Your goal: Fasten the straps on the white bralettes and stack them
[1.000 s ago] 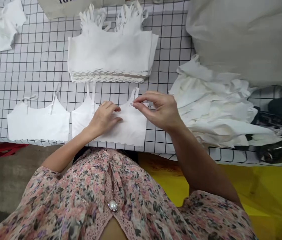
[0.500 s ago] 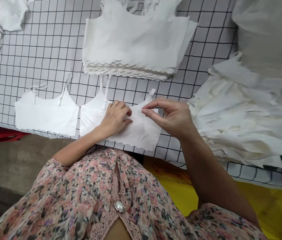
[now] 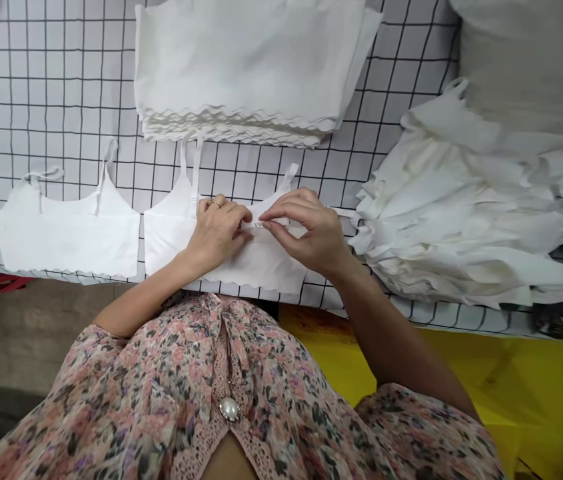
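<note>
Downward from the head view, the right hand [image 3: 306,230] holds a closed grip, thumb and forefinger pinching a small metal strap slider [image 3: 260,224], while the left hand [image 3: 216,233] lies flat just beside it, pinning a white camisole top [image 3: 271,270] to the grid-lined counter [image 3: 61,100]. Keeping that fabric taut steadies fine work. Beyond the grip sits a stack of tops [image 3: 241,67]; rightward, a loose white pile [image 3: 461,213].

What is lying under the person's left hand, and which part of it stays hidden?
The left hand rests on a white crop top. Its scalloped hem shows beyond the wrist, but the fabric directly under the palm and fingers is covered.
</note>
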A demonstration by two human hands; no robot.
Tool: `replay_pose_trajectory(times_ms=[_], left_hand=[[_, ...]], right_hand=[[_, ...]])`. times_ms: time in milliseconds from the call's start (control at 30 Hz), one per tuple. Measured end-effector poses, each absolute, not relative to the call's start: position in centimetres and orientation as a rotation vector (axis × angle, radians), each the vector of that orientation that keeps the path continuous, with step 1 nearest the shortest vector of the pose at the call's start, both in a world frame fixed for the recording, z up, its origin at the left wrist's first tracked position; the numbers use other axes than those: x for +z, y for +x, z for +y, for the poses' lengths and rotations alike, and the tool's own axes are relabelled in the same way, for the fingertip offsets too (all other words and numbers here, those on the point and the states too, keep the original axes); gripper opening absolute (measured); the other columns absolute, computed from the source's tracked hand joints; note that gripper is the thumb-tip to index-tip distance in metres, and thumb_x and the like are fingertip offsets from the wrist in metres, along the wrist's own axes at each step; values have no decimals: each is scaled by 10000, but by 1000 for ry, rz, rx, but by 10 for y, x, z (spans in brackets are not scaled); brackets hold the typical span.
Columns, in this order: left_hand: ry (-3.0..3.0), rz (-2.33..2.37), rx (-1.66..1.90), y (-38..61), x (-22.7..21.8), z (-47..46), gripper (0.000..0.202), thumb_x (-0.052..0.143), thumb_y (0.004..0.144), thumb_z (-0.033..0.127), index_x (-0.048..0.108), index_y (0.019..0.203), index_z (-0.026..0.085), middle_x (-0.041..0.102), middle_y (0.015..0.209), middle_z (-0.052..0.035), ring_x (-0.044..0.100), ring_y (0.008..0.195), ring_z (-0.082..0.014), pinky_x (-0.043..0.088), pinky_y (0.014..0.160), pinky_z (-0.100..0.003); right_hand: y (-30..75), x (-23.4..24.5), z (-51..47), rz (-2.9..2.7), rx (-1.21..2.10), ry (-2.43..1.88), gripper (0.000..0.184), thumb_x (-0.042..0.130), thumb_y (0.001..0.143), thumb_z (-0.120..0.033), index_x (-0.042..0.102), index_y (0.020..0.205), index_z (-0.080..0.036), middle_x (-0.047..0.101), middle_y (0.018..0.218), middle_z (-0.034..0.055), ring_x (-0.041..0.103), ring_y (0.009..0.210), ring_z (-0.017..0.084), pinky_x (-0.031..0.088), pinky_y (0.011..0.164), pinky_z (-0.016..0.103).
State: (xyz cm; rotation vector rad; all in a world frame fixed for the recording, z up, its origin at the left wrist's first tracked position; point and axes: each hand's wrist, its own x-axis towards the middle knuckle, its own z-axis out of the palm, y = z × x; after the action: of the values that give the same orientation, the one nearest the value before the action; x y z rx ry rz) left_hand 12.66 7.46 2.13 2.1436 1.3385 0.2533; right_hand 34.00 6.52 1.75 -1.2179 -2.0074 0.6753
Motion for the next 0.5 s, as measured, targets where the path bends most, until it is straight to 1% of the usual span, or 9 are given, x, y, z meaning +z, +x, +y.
replay_pose_trajectory(times_ms=[100, 167, 267, 400, 500], left_hand=[[2160, 1324, 307, 125, 17, 74, 75, 765, 978, 275, 772, 1047, 244, 726, 905, -14, 578, 1060, -255, 335, 1049, -457], [2165, 1308, 342, 124, 13, 74, 51, 756, 990, 292, 796, 1000, 263, 694, 878, -11, 573, 1054, -253, 327, 1053, -464], [2172, 1290, 395, 124, 5, 73, 94, 743, 1004, 317, 815, 962, 275, 654, 852, -8, 568, 1035, -244, 320, 1059, -471], [2185, 1270, 442, 125, -2, 72, 145, 750, 1004, 384, 811, 927, 278, 625, 823, -5, 567, 1030, -246, 316, 1077, -482], [2189, 1270, 439, 127, -2, 72, 176, 740, 1009, 400, 796, 902, 273, 620, 811, -7, 570, 1022, -244, 320, 1086, -487]], right_hand=[[341, 9, 62, -2076, 601, -1235, 118, 655, 1037, -271, 764, 993, -282, 779, 879, 21, 702, 964, 252, 476, 906, 471], [342, 5, 60, -2101, 577, -1257, 135, 652, 1046, -300, 760, 967, -278, 767, 859, 20, 689, 961, 257, 452, 922, 484], [343, 2, 58, -2103, 590, -1293, 170, 660, 1043, -352, 741, 919, -268, 746, 857, 25, 667, 974, 266, 436, 944, 495], [344, 4, 59, -2071, 648, -1338, 203, 641, 1051, -396, 725, 921, -265, 731, 880, 34, 653, 1019, 278, 439, 960, 492], [342, 8, 61, -2066, 670, -1338, 230, 642, 1053, -438, 724, 917, -273, 724, 882, 35, 646, 1042, 287, 439, 974, 505]])
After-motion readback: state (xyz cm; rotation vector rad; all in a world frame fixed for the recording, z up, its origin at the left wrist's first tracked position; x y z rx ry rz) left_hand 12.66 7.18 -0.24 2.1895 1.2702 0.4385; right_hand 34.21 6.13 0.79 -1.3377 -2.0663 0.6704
